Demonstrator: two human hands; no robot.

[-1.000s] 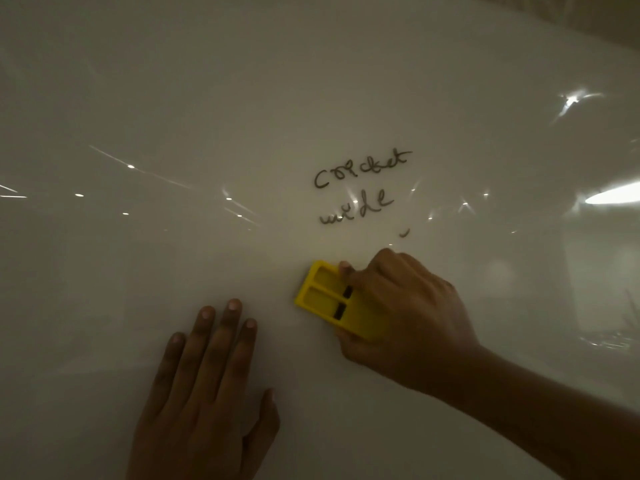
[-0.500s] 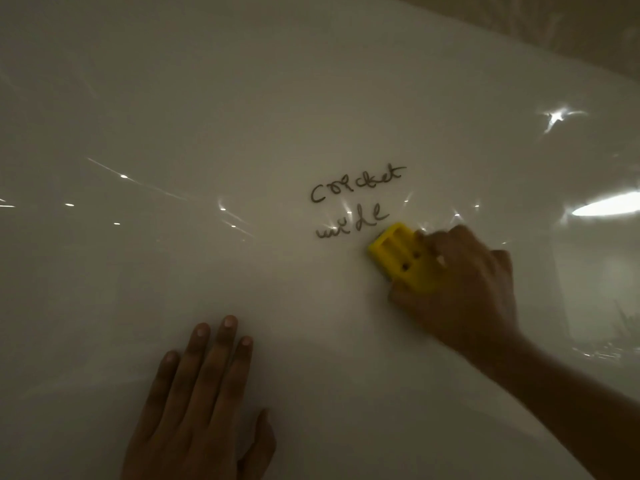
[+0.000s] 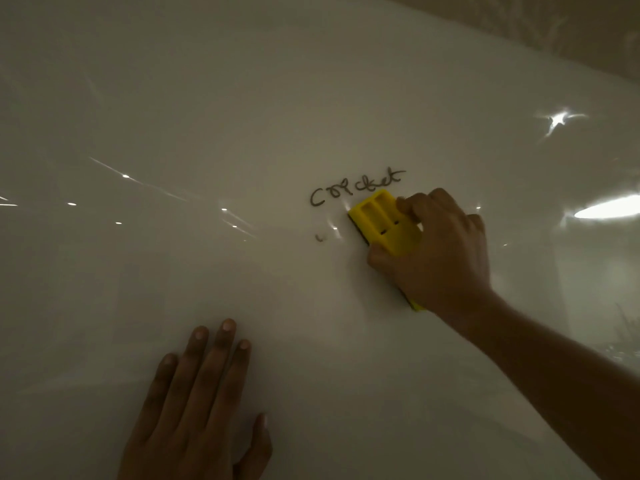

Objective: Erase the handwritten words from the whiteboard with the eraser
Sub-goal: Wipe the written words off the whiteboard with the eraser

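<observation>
Eraser closes in on the last writing on the whiteboard (image 3: 242, 98).

Your right hand (image 3: 440, 251) grips the yellow eraser (image 3: 381, 220), its long axis slanting up-left; "Cricket" (image 3: 356, 188) lies just above its tip, a stray mark (image 3: 319, 237) lower left. Your left hand (image 3: 197, 407) rests flat, empty.

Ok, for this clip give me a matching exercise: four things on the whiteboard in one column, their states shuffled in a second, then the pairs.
Things:
1. eraser
2. left hand
3. upper word
4. lower word remnant

States:
A. flat on the board, fingers spread, holding nothing
B. yellow, gripped by the right hand
C. only a small stroke remains
D. fully legible, just above the eraser

Pairs: 1-B, 2-A, 3-D, 4-C
</observation>
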